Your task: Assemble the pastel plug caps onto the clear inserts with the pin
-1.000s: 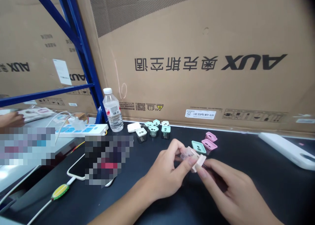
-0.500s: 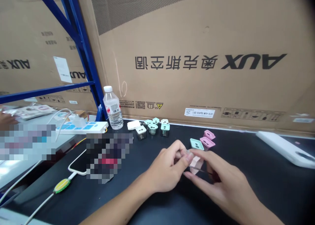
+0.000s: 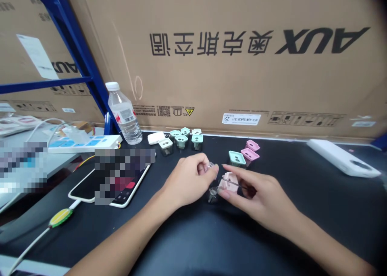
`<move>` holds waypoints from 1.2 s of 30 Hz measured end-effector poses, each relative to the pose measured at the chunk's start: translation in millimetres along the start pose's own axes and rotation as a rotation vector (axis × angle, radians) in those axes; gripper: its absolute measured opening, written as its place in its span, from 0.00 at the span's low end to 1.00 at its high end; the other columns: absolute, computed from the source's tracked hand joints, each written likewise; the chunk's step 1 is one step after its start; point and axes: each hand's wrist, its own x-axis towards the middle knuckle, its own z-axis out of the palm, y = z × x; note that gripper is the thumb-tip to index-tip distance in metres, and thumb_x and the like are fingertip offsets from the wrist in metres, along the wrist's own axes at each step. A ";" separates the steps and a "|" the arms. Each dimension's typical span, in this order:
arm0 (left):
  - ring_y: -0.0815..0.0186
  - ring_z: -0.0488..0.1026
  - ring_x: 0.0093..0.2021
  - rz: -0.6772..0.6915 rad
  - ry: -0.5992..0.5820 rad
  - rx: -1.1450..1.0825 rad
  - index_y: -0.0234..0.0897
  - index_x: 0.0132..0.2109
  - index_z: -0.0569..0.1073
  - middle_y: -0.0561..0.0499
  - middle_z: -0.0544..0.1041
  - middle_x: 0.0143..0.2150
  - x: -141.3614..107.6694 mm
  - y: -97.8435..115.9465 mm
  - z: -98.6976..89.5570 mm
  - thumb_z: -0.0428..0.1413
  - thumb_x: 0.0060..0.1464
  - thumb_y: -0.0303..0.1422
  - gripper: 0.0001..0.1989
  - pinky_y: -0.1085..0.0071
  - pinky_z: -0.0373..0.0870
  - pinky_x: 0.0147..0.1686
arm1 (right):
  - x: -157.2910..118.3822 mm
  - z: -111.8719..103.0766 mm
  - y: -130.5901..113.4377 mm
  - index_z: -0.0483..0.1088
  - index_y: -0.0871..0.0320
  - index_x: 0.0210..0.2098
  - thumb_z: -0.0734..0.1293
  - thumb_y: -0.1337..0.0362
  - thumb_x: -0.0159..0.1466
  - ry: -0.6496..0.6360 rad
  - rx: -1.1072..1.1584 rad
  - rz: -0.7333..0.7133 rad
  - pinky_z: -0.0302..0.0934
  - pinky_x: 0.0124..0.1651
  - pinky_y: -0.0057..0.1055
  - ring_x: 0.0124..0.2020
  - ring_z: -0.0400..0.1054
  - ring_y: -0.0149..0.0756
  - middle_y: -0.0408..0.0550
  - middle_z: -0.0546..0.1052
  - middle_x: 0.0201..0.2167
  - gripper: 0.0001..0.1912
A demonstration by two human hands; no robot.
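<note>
My left hand pinches a small clear piece between thumb and fingers. Just right of it, my right hand is closed around a thin dark rod, beside a pale pink faceted part; whether the fingers also grip this part is unclear. A small clear container shows below, between the hands. Behind my right hand are a mint-topped sharpener-like container and two pink-topped ones.
Several mint and white-topped containers are at the back, beside a water bottle. Two phones and a power strip lie left. A white case-like object lies right. Cardboard stands behind the black table.
The view has shifted. My hands have moved apart, showing the pale pink part more fully and a clear container below. The clear piece is now seen in my left hand.
</note>
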 end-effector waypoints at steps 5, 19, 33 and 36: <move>0.68 0.66 0.26 -0.005 -0.123 0.058 0.38 0.28 0.69 0.54 0.71 0.24 -1.5 -4.2 4.4 0.54 0.53 0.39 0.11 0.73 0.56 0.23 | -0.5 12.6 -1.0 0.70 0.61 0.56 0.66 0.48 0.62 -0.046 -0.001 0.042 0.66 0.28 0.30 0.25 0.70 0.35 0.50 0.79 0.33 0.29; 0.65 0.74 0.27 -0.160 -0.350 -0.380 0.33 0.45 0.74 0.52 0.74 0.27 4.1 -3.4 -6.4 0.58 0.50 0.35 0.15 0.68 0.72 0.29 | 4.7 9.9 -0.7 0.70 0.60 0.55 0.68 0.49 0.61 -0.142 0.079 0.105 0.69 0.39 0.34 0.36 0.74 0.39 0.51 0.79 0.43 0.28; 0.68 0.74 0.27 -0.134 -0.360 -0.360 0.31 0.45 0.78 0.48 0.78 0.29 5.2 -4.8 -5.3 0.57 0.54 0.39 0.16 0.69 0.74 0.32 | 3.5 10.0 -3.7 0.71 0.58 0.49 0.68 0.54 0.61 -0.059 0.111 0.111 0.66 0.33 0.27 0.27 0.70 0.31 0.46 0.79 0.35 0.20; 0.68 0.73 0.26 -0.110 -0.311 -0.312 0.33 0.40 0.77 0.50 0.77 0.28 4.9 -6.7 -4.5 0.57 0.54 0.41 0.15 0.71 0.72 0.28 | 3.4 10.2 -3.1 0.71 0.58 0.49 0.69 0.55 0.60 -0.043 0.117 0.101 0.65 0.32 0.27 0.27 0.69 0.31 0.45 0.78 0.34 0.20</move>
